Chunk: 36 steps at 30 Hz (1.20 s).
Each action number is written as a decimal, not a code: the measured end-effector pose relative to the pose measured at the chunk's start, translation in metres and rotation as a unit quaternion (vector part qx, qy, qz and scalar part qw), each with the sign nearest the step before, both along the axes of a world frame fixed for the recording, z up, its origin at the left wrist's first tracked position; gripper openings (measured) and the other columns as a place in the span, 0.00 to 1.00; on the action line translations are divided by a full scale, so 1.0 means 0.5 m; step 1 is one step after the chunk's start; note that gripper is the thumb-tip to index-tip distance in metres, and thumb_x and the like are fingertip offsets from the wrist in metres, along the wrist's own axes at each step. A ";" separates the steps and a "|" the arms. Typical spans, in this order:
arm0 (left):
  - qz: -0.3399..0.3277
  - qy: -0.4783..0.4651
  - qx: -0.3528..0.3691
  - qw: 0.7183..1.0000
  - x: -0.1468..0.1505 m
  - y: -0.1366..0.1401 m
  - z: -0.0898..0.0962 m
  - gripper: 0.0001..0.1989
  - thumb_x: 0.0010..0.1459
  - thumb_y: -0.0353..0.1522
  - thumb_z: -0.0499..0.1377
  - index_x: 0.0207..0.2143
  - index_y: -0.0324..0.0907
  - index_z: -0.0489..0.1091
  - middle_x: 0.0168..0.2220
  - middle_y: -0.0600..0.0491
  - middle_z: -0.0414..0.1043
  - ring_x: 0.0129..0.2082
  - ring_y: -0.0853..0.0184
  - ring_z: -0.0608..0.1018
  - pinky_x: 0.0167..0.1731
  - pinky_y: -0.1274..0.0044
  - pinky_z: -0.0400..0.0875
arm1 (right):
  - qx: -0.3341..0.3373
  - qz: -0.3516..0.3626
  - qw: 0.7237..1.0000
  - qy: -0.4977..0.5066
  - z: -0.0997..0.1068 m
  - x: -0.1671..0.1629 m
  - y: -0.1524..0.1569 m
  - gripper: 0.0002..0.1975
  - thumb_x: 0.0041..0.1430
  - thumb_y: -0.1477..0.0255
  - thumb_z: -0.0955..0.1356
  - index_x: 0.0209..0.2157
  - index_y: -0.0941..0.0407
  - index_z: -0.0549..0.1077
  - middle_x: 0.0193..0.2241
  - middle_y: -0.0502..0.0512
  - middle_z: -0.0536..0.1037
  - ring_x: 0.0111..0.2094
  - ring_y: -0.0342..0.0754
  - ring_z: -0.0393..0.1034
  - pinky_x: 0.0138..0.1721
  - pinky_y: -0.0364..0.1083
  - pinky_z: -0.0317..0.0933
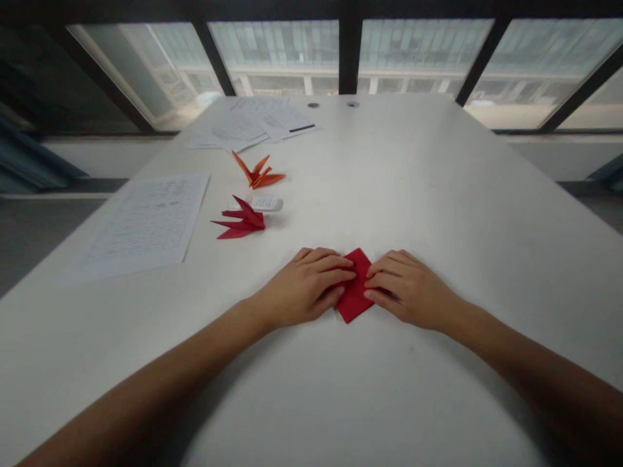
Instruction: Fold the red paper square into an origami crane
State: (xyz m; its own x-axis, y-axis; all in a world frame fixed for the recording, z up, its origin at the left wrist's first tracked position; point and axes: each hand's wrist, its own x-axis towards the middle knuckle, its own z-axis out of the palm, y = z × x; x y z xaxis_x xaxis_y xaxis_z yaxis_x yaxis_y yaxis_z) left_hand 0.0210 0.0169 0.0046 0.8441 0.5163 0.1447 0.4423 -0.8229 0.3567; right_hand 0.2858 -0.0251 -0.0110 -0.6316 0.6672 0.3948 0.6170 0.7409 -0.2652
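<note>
A folded piece of red paper (354,295) lies on the white table in front of me, diamond-shaped in outline. My left hand (318,284) covers its left corner, fingers bent over the paper and thumb tucked near the lower left edge. From the other side, my right hand (396,285) grips the right corner, its fingertips resting on the paper. Both corners are hidden under the fingers. Farther off to the left are a dark red folded paper crane (246,220) and an orange folded paper crane (257,176).
A white remote control (265,203) lies behind the dark red crane. One printed sheet (146,220) is at the table's left edge, and several more papers (243,123) overlap at the far left. Windows (423,58) stand beyond the white table (389,402).
</note>
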 end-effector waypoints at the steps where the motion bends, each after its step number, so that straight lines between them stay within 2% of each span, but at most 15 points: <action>1: 0.005 -0.005 -0.003 1.000 0.001 -0.002 0.001 0.17 0.68 0.36 0.57 0.58 0.47 0.73 0.61 0.47 0.73 0.62 0.54 0.71 0.60 0.61 0.62 | -0.006 -0.012 1.000 0.011 -0.002 -0.001 0.002 0.06 0.67 0.70 0.70 0.37 0.54 0.79 0.40 0.56 0.81 0.43 0.52 0.73 0.47 0.55 0.67; 3: 0.012 -0.014 -0.009 1.000 0.001 -0.005 0.001 0.18 0.66 0.39 0.60 0.57 0.48 0.74 0.61 0.47 0.73 0.62 0.53 0.70 0.61 0.60 0.62 | -0.018 -0.034 0.999 0.025 -0.005 -0.001 0.004 0.03 0.65 0.72 0.71 0.39 0.54 0.79 0.44 0.58 0.81 0.46 0.54 0.73 0.50 0.57 0.67; 5: 0.022 -0.014 -0.009 1.000 0.001 -0.006 -0.002 0.22 0.65 0.40 0.61 0.59 0.49 0.72 0.63 0.47 0.71 0.64 0.51 0.69 0.62 0.59 0.60 | -0.030 -0.047 0.998 0.024 -0.006 0.000 0.005 0.11 0.64 0.71 0.72 0.48 0.53 0.78 0.51 0.60 0.80 0.52 0.57 0.72 0.54 0.60 0.67; 8: 0.036 0.012 0.003 0.999 -0.003 -0.007 -0.009 0.30 0.66 0.42 0.59 0.68 0.50 0.62 0.68 0.48 0.65 0.68 0.48 0.63 0.64 0.56 0.56 | -0.040 -0.050 0.998 0.002 -0.008 0.002 0.005 0.23 0.64 0.69 0.71 0.60 0.52 0.71 0.57 0.60 0.78 0.58 0.59 0.70 0.59 0.63 0.65; 11: 0.040 0.050 0.015 0.998 -0.006 -0.010 -0.012 0.34 0.68 0.45 0.55 0.73 0.49 0.52 0.72 0.48 0.58 0.72 0.46 0.57 0.66 0.53 0.51 | -0.037 -0.062 0.997 -0.023 -0.009 0.004 0.003 0.24 0.66 0.68 0.70 0.62 0.53 0.70 0.59 0.59 0.77 0.61 0.59 0.68 0.61 0.63 0.63; 15: 0.063 0.061 0.028 0.996 -0.005 -0.019 -0.016 0.35 0.70 0.47 0.51 0.74 0.48 0.47 0.73 0.47 0.55 0.74 0.46 0.54 0.69 0.52 0.43 | -0.020 -0.087 0.995 -0.053 -0.013 0.007 0.005 0.24 0.66 0.71 0.68 0.63 0.53 0.70 0.62 0.57 0.75 0.64 0.60 0.66 0.64 0.64 0.60; 22: 0.107 0.072 0.038 0.991 0.007 -0.038 -0.024 0.34 0.71 0.47 0.50 0.74 0.44 0.50 0.74 0.48 0.52 0.73 0.44 0.54 0.69 0.50 0.41 | 0.011 -0.150 0.987 -0.058 -0.025 0.010 0.014 0.21 0.66 0.76 0.66 0.59 0.52 0.74 0.61 0.56 0.77 0.64 0.62 0.66 0.64 0.66 0.57; 28: 0.170 0.052 0.057 0.982 0.022 -0.051 -0.012 0.34 0.65 0.49 0.57 0.67 0.42 0.61 0.69 0.46 0.63 0.66 0.45 0.64 0.66 0.52 0.52 | -0.009 -0.224 0.974 0.018 -0.028 0.008 0.016 0.12 0.68 0.66 0.68 0.48 0.53 0.79 0.52 0.57 0.81 0.56 0.59 0.72 0.58 0.62 0.61; 32: 0.182 0.053 0.055 0.980 0.024 -0.051 -0.008 0.34 0.62 0.52 0.59 0.62 0.40 0.66 0.66 0.44 0.66 0.62 0.44 0.66 0.63 0.53 0.58 | -0.029 -0.220 0.974 0.037 -0.024 -0.002 0.012 0.08 0.67 0.65 0.69 0.41 0.53 0.78 0.48 0.57 0.82 0.53 0.58 0.72 0.57 0.60 0.61; 36: 0.161 0.051 0.053 0.984 0.020 -0.047 -0.012 0.34 0.62 0.51 0.59 0.64 0.41 0.63 0.68 0.43 0.62 0.65 0.44 0.64 0.63 0.53 0.58 | -0.042 -0.213 0.975 0.048 -0.024 -0.012 0.006 0.06 0.64 0.66 0.71 0.37 0.53 0.74 0.46 0.56 0.82 0.52 0.58 0.73 0.56 0.60 0.61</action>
State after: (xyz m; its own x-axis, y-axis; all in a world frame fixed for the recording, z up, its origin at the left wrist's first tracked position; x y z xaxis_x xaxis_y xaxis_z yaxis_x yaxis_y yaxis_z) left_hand 0.0310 -0.0069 -0.0015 0.6518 0.7461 0.1359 0.7155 -0.6644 0.2161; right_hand 0.2800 -0.0222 -0.0232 -0.2532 0.8933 0.3715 0.8329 0.3966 -0.3861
